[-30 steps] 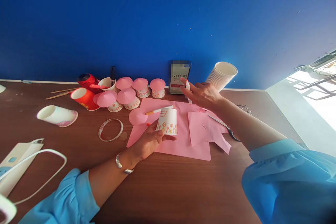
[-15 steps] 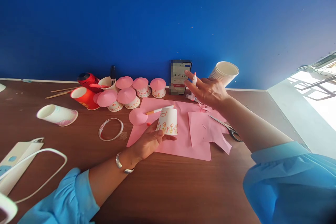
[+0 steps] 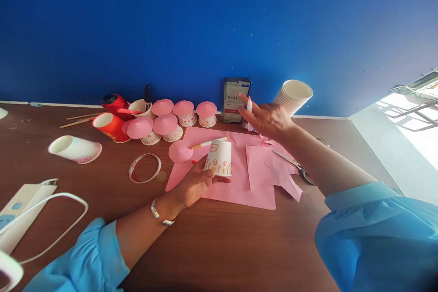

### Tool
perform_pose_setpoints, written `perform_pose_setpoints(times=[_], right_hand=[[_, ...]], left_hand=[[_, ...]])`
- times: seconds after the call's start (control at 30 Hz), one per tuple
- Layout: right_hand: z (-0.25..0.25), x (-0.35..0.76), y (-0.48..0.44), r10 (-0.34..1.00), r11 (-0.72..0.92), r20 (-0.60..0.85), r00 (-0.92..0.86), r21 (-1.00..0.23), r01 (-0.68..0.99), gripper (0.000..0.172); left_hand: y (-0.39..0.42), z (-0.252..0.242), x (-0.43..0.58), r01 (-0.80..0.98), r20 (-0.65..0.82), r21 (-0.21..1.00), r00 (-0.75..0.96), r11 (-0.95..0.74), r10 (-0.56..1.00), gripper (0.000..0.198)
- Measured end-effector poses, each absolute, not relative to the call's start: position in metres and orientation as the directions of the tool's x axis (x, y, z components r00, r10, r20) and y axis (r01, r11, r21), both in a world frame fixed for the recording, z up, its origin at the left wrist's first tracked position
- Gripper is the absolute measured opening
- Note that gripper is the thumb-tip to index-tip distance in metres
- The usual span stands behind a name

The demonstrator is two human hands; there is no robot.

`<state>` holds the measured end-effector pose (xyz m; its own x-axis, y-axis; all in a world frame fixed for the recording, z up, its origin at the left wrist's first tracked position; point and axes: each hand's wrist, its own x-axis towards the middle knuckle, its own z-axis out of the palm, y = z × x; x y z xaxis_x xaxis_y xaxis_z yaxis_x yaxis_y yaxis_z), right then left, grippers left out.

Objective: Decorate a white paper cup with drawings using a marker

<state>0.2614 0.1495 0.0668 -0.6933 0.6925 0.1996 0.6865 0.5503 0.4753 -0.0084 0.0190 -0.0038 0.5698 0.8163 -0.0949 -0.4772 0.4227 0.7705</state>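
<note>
My left hand (image 3: 195, 183) is closed around a white paper cup (image 3: 219, 159) turned upside down, with red and yellow flowers along its lower edge and a red window drawn above. Held between the fingers of my right hand (image 3: 270, 118) is a white marker with a red tip (image 3: 250, 112). Its index finger reaches over the screen of a phone (image 3: 234, 107) that leans on the blue wall and shows a timer; whether it touches the glass I cannot tell. Behind the held cup lie a white and orange marker (image 3: 208, 143) and a pink paper cone (image 3: 180, 151).
Several flowered cups with pink cone roofs (image 3: 206, 109) stand along the wall. Pink paper sheets (image 3: 246, 194) and scissors (image 3: 301, 171) lie at centre right. A stack of cups (image 3: 294, 93), a tape roll (image 3: 145, 169), a red cup (image 3: 110, 127) and a power strip (image 3: 23, 205) surround them.
My right hand has moved slightly left with the marker, its index finger now covering part of the timer digits. My left hand and the cup stay in nearly the same place.
</note>
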Motion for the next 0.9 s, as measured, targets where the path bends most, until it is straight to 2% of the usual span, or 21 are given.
perform_pose_setpoints(times=[0.13,0.37,0.73,0.9], right_hand=[[0.068,0.260,0.151,0.683,0.532,0.190,-0.705,0.532,0.659,0.045],[0.072,0.251,0.151,0.741,0.528,0.144,-0.656,0.480,0.701,0.047],[0.068,0.254,0.152,0.737,0.530,0.128,-0.664,0.500,0.685,0.049],[0.063,0.263,0.142,0.659,0.609,0.253,-0.708,0.372,0.700,0.052]], left_hand=[[0.018,-0.006,-0.009,-0.482,-0.098,0.771,0.556,0.416,0.825,0.070],[0.016,-0.004,-0.008,-0.485,-0.097,0.767,0.561,0.421,0.822,0.068],[0.017,-0.008,-0.010,-0.489,-0.098,0.758,0.569,0.432,0.817,0.072],[0.018,-0.009,-0.011,-0.486,-0.096,0.765,0.561,0.422,0.822,0.068]])
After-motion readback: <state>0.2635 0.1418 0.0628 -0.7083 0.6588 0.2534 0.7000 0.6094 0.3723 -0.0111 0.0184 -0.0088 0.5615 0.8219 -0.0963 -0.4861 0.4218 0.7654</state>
